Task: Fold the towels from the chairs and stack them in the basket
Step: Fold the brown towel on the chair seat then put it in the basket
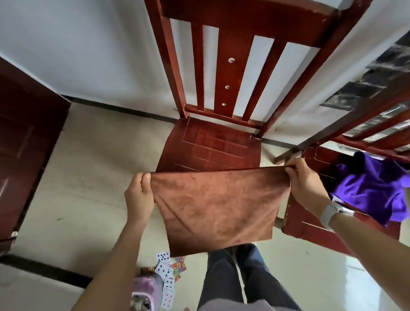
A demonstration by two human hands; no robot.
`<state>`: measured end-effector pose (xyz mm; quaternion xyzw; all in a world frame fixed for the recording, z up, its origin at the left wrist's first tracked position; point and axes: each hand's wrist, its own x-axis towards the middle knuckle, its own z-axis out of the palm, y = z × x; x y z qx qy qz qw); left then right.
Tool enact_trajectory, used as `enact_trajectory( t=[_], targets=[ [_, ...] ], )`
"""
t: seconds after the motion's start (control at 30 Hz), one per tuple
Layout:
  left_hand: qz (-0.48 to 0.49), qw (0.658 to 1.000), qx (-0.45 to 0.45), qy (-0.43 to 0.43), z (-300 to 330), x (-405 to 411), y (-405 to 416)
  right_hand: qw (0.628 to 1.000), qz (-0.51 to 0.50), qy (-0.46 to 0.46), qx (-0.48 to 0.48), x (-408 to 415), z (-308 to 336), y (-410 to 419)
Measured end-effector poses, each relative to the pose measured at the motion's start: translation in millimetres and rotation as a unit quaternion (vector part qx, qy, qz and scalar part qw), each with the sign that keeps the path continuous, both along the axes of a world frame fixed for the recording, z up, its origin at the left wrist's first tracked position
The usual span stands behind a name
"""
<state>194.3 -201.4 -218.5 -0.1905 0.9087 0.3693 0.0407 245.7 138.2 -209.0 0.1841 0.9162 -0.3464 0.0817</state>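
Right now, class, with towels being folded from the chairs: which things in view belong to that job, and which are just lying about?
Part of the job:
brown towel, held stretched by left hand and right hand
purple towel on the right chair
middle chair

Just lying about:
playing cards on the floor
door

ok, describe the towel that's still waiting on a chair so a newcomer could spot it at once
Start at the red wooden chair in the middle, against the white wall, then move to the second chair on its right. The purple towel lies crumpled on that seat. Its colour and loose heap set it apart from the brown towel, which both hands hold stretched flat by its top corners.
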Motion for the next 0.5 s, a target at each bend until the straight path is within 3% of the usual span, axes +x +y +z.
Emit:
enact_trajectory(
  t=[0.27,0.5],
  targets=[
    [0.012,1.0,-0.008,0.003,-69.5,-106.0,0.9,0.997,-0.05,0.008,0.061,-106.7,-86.9,-2.0],
    [0.149,0.95,0.272,-0.046,-108.1,-164.4,12.2,0.989,-0.135,0.008,0.064,-156.3,-107.6,-9.9]
  ],
)
